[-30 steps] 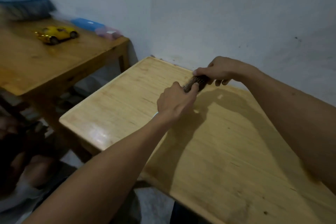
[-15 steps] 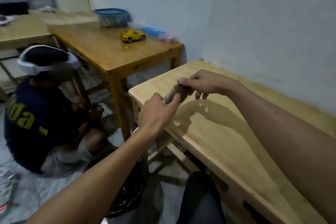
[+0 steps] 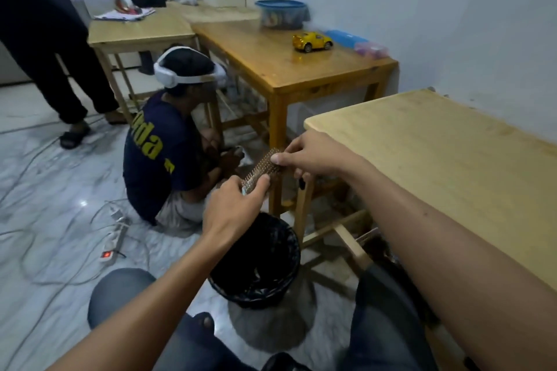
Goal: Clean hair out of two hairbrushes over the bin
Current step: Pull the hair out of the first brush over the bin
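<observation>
I hold one hairbrush [image 3: 262, 169] with pale bristle rows up in the air, left of the light wooden table [image 3: 446, 159]. My left hand [image 3: 235, 208] grips its near end. My right hand [image 3: 313, 156] pinches the far end of the bristle head with thumb and fingers. The black-lined bin [image 3: 259, 262] stands on the floor directly below and slightly nearer than the brush. No second hairbrush is visible.
A person in a dark shirt [image 3: 168, 156] with a white headset sits on the floor just beyond the bin. Another person's legs [image 3: 60, 75] stand far left. Cables and a power strip [image 3: 116, 238] lie on the floor. A darker table [image 3: 289, 63] carries a yellow toy car [image 3: 312, 41].
Both hands have carried the brush leftward off the light table to above the bin. My view has swung left and down, showing the floor and bin.
</observation>
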Tool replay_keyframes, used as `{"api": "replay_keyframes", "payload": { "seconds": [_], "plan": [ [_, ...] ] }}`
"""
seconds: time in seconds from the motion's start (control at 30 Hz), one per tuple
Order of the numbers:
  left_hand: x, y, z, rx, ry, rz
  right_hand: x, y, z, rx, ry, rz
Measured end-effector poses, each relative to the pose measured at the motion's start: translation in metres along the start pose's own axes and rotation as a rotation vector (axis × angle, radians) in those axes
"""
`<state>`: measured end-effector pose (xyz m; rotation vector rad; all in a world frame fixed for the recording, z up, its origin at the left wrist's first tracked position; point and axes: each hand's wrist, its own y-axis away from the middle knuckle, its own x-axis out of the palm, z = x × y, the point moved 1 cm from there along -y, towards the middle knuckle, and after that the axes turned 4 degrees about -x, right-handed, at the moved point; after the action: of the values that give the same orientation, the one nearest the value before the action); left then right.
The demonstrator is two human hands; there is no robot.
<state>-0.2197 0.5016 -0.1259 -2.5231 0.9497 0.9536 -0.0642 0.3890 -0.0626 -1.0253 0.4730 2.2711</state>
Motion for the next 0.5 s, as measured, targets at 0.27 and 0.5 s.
{"api": "replay_keyframes", "payload": {
  "seconds": [0.27, 0.5],
  "plan": [
    [0.016, 0.006, 0.072, -0.120, -0.143, 0.123, 0.102, -0.002, -0.045, 0.201, -0.548, 0.046],
    [0.055, 0.004, 0.105, -0.268, -0.127, 0.201, 0.140, -0.011, -0.081, 0.313, -0.654, 0.121]
  ]
}}
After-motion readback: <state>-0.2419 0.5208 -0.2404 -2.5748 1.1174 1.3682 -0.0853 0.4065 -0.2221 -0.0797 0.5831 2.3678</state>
